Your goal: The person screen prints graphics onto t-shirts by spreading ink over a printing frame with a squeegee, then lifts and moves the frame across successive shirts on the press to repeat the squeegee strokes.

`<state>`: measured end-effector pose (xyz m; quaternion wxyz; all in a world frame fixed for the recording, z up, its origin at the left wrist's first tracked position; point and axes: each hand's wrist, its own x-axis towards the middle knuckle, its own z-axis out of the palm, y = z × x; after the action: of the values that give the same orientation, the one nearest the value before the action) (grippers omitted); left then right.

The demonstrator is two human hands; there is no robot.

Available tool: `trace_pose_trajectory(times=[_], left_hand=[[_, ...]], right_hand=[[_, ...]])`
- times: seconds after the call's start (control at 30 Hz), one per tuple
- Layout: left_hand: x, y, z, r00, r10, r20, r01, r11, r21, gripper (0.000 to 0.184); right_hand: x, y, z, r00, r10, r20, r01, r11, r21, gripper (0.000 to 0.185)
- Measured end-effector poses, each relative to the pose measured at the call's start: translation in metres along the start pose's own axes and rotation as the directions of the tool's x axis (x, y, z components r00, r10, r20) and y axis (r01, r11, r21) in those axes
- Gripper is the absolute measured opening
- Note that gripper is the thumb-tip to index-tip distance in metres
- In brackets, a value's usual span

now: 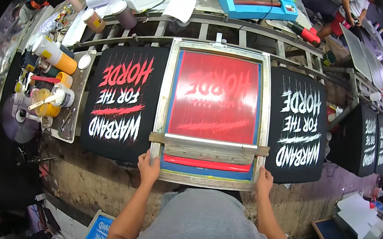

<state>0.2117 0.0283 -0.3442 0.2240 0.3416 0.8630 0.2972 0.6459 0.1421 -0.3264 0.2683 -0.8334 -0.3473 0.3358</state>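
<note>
Well, the printing screen sits squarely between two black shirts, the left shirt lettered in red and white, the right shirt in white alone. The person's left hand and right hand both grasp the frame, each curled round a side near its closest corner. Lying in the way across that near end is a squeegee, wooden ends over both side rails, with a thick band of red ink just this side of it. Past the far edge, metal rails run crosswise, and beyond them rest a blue machine and a red tool. The left is crowded: a white tub has a pale spatula resting over it, an orange tub stands just beside, and farther off are a brown jar and a purple jar (what those two hold, I can't see).
</note>
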Motion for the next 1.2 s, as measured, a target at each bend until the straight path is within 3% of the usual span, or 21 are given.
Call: trace_pose_trajectory(times=[0.07, 0.2, 0.3, 0.37, 0.43, 0.47, 0.5, 0.57, 0.6, 0.67, 0.7, 0.73, 0.77, 0.8, 0.83, 0.87, 0.93, 1.0, 1.07, 1.2], left_hand=[[0.004, 0.009, -0.003, 0.999, -0.016, 0.043, 0.011, 0.995, 0.098, 0.058], [0.009, 0.007, -0.006, 0.998, -0.023, 0.054, 0.017, 0.993, 0.115, 0.056], [0.022, -0.002, -0.014, 0.995, -0.012, 0.096, 0.010, 1.000, 0.022, 0.052], [0.035, 0.010, -0.036, 0.949, -0.179, 0.261, 0.200, 0.978, -0.056, 0.048], [0.053, 0.046, -0.051, 0.936, -0.197, 0.292, 0.220, 0.974, -0.048, 0.050], [0.062, 0.053, -0.051, 0.978, 0.099, 0.182, -0.121, 0.987, 0.111, 0.053], [0.068, 0.059, -0.051, 0.907, 0.399, 0.132, -0.421, 0.859, 0.292, 0.056], [0.074, 0.099, -0.052, 0.797, 0.554, 0.240, -0.604, 0.729, 0.322, 0.064], [0.077, 0.114, -0.048, 0.798, 0.547, 0.251, -0.602, 0.731, 0.321, 0.064], [0.083, 0.136, -0.040, 0.625, 0.608, 0.491, -0.776, 0.552, 0.304, 0.068], [0.089, 0.141, -0.036, 0.623, 0.609, 0.491, -0.777, 0.551, 0.303, 0.068], [0.095, 0.144, -0.031, 0.603, 0.489, 0.630, -0.781, 0.524, 0.340, 0.068], [0.100, 0.147, -0.029, 0.568, 0.348, 0.746, -0.788, 0.491, 0.371, 0.069], [0.107, 0.151, -0.027, 0.567, 0.348, 0.747, -0.789, 0.490, 0.370, 0.069], [0.113, 0.154, -0.025, 0.554, 0.233, 0.799, -0.779, 0.485, 0.399, 0.066], [0.116, 0.156, -0.024, 0.533, 0.112, 0.838, -0.770, 0.475, 0.426, 0.063], [0.126, 0.161, -0.029, 0.498, 0.139, 0.856, -0.794, 0.471, 0.385, 0.059], [0.144, 0.172, -0.035, 0.462, 0.171, 0.870, -0.817, 0.464, 0.343, 0.055], [0.171, 0.193, -0.037, 0.499, 0.295, 0.815, -0.834, 0.420, 0.359, 0.047], [0.245, 0.243, -0.014, 0.558, 0.381, 0.737, -0.818, 0.400, 0.413, 0.042]], right_hand=[[0.006, 0.001, 0.002, 1.000, 0.015, 0.017, -0.015, 1.000, -0.003, 0.051], [0.012, 0.004, 0.001, 0.999, -0.007, 0.043, 0.009, 0.999, -0.050, 0.052], [0.011, -0.010, -0.009, 0.991, 0.006, 0.131, 0.006, 0.996, -0.086, 0.051], [0.019, -0.015, -0.015, 0.990, -0.072, 0.124, 0.085, 0.991, -0.103, 0.048], [0.025, -0.030, -0.015, 0.982, -0.151, 0.117, 0.165, 0.979, -0.120, 0.046], [0.027, -0.042, -0.011, 0.929, -0.344, 0.137, 0.359, 0.927, -0.111, 0.043], [0.027, -0.053, -0.009, 0.841, -0.517, 0.159, 0.535, 0.839, -0.101, 0.042], [0.024, -0.087, -0.003, 0.602, -0.748, 0.279, 0.798, 0.553, -0.241, 0.050], [0.018, -0.108, 0.002, 0.551, -0.759, 0.346, 0.835, 0.496, -0.240, 0.052], [0.016, -0.127, 0.013, 0.498, -0.763, 0.412, 0.867, 0.440, -0.234, 0.054], [0.019, -0.133, 0.017, 0.410, -0.727, 0.551, 0.912, 0.331, -0.241, 0.056], [0.022, -0.138, 0.020, 0.317, -0.664, 0.677, 0.948, 0.220, -0.229, 0.058], [0.027, -0.140, 0.025, 0.320, -0.664, 0.676, 0.947, 0.223, -0.230, 0.058], [0.033, -0.142, 0.031, 0.340, -0.515, 0.787, 0.939, 0.240, -0.248, 0.056], [0.039, -0.145, 0.036, 0.347, -0.347, 0.871, 0.929, 0.253, -0.270, 0.053], [0.046, -0.148, 0.039, 0.349, -0.344, 0.872, 0.928, 0.255, -0.271, 0.053], [0.059, -0.164, 0.044, 0.330, -0.080, 0.941, 0.914, 0.278, -0.297, 0.051], [0.066, -0.180, 0.039, 0.322, -0.148, 0.935, 0.924, 0.262, -0.277, 0.046], [0.078, -0.206, 0.041, 0.304, -0.219, 0.927, 0.938, 0.237, -0.251, 0.042], [0.133, -0.279, 0.074, 0.318, -0.450, 0.835, 0.948, 0.133, -0.289, 0.043]])
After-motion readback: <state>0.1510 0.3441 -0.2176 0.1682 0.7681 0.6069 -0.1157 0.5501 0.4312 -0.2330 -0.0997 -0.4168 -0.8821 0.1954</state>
